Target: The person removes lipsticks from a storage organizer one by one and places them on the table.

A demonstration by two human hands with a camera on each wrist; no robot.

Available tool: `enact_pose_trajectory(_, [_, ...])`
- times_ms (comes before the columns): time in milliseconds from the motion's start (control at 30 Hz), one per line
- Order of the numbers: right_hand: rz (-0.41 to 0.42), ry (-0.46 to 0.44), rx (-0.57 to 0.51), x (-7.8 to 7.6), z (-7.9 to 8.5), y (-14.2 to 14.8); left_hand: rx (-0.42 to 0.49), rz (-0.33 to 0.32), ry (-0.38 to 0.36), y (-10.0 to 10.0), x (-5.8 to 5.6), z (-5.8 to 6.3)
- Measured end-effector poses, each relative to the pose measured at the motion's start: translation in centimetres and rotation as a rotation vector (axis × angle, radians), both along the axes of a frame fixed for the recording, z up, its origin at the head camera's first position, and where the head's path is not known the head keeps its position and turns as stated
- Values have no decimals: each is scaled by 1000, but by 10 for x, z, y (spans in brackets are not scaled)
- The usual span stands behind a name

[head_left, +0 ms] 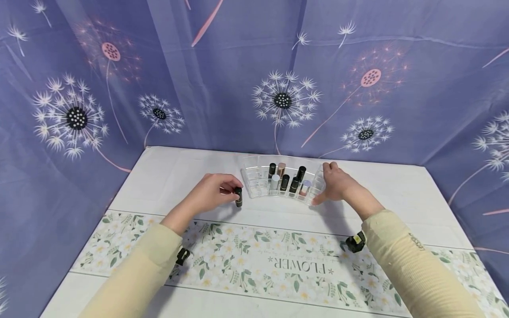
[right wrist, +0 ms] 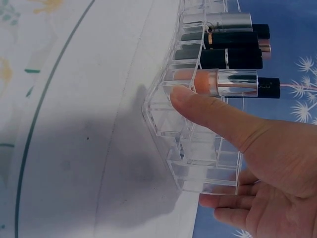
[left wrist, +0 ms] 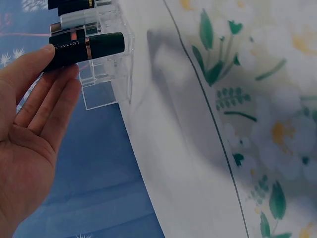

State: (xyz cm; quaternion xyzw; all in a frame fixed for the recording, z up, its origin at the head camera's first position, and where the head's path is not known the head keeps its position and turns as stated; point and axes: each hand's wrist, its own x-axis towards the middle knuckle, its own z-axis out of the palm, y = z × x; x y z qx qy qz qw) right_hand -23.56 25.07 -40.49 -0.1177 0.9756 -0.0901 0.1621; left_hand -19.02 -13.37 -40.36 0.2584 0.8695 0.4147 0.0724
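Note:
Between thumb and fingertips, my left hand pinches a black lipstick to the left of a clear plastic lipstick organizer. A thin metallic band circles the lipstick in the left wrist view. My right hand grips the organizer's right end, with the thumb at the front and the fingers at the far side. Several tubes stand in the organizer, among them a black lipstick, a silver tube and a peach tube with a silvery section. Compartments near both ends hold nothing.
A white table carries a floral strip with printed lettering across its front part. Behind and beside it hangs a purple-blue dandelion curtain. Small black devices sit at both wrists.

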Motion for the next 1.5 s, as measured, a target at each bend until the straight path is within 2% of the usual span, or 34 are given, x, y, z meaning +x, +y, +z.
enact_pose_trajectory(700, [-4,2,3,0,0,-1,-83,-120,-9,-12,16,-1])
enact_pose_trajectory(1267, [-8,14,6,1,1,-1,-106,-178,-27,-24,30,-7])
enact_pose_trajectory(1500, [-10,11,7,1,0,-1,-116,-165,-21,-31,33,-9])
